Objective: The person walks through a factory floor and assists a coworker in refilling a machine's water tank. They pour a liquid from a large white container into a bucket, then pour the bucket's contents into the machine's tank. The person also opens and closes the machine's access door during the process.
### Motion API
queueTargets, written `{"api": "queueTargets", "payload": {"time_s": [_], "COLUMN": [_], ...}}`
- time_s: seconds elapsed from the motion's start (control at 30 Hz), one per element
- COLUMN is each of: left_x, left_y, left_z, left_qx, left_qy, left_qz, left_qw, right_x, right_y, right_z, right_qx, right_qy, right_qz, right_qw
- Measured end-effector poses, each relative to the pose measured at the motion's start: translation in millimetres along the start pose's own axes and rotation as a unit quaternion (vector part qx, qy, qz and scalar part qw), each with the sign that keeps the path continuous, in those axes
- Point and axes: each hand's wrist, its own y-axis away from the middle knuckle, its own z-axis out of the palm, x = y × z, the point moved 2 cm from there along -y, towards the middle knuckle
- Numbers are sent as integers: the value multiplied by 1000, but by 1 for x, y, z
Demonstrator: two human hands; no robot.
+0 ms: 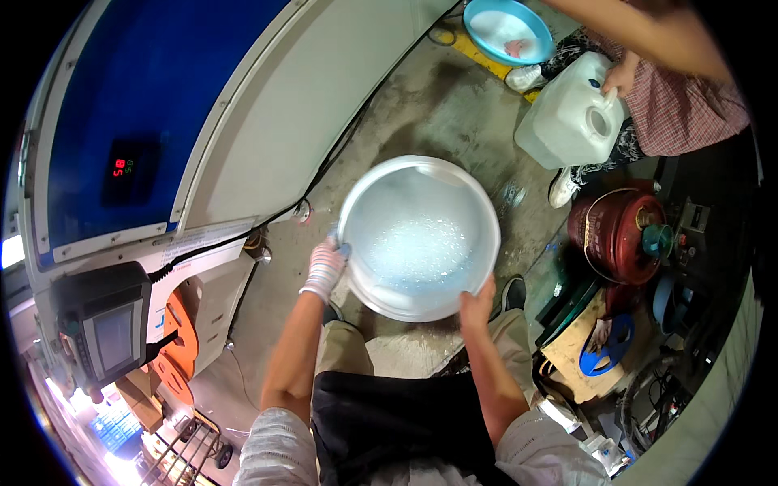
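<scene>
A large round whitish basin (381, 194) is held in front of my legs, one hand on either side. Bright, speckled, pale stuff (425, 247) lies in its bottom; whether it is pellets or foamy liquid I cannot tell. My left hand (326, 266), in a striped light glove with bluish fingertips, is closed on the basin's left rim. At the lower right rim, my bare right hand (478, 304) grips the same basin, its fingers partly hidden by the wall.
Another person's hand (620, 78) holds a translucent jug (559, 121) at upper right, near a blue basin (541, 49) with white contents. A dark red drum (598, 235) stands right. A blue-and-white machine (267, 121) and a control panel (113, 336) flank the left.
</scene>
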Motion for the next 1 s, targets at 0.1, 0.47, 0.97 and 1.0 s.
{"api": "queueTargets", "payload": {"time_s": [0.1,0.47,0.97,1.0], "left_x": [61,208,225,243], "left_y": [-23,-31,178,197], "left_z": [40,125,-28,-68], "left_qx": [-66,-212,113,139], "left_qy": [-114,-159,615,574], "left_qz": [45,61,235,316], "left_qw": [990,962,744,743], "right_x": [7,13,36,38], "right_y": [-20,-75,-131,-128], "right_z": [-48,-160,-217,-216], "right_qx": [63,132,41,39], "right_qy": [-58,-31,42,8], "right_qz": [-8,42,-72,-74], "right_qw": [996,990,996,996]}}
